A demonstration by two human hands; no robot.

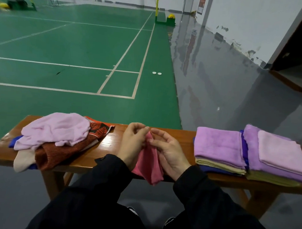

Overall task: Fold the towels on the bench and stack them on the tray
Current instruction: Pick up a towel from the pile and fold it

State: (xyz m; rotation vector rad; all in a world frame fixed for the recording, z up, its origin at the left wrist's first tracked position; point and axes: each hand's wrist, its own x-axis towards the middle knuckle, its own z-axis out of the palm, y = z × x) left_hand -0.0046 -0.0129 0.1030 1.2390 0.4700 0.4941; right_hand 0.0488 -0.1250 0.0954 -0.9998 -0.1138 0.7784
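A pink towel (150,163) hangs between my hands over the front edge of the wooden bench (109,143). My left hand (133,143) and my right hand (167,153) both pinch its top edge, fingertips close together. On the bench's left lies a loose heap of unfolded towels: a pale pink one (57,130) on top, a rust-brown one (63,153), an orange patterned one (101,128) and a beige one (22,161). Two stacks of folded towels sit at the right, a purple-topped stack (217,145) and a stack topped by a light pink towel (282,156). No tray is visible under them.
Beyond the bench stretches a green badminton court (79,57) with white lines, and a grey floor (219,83) to its right. Two small white discs (156,73) lie on the court. My dark sleeves and knees fill the foreground.
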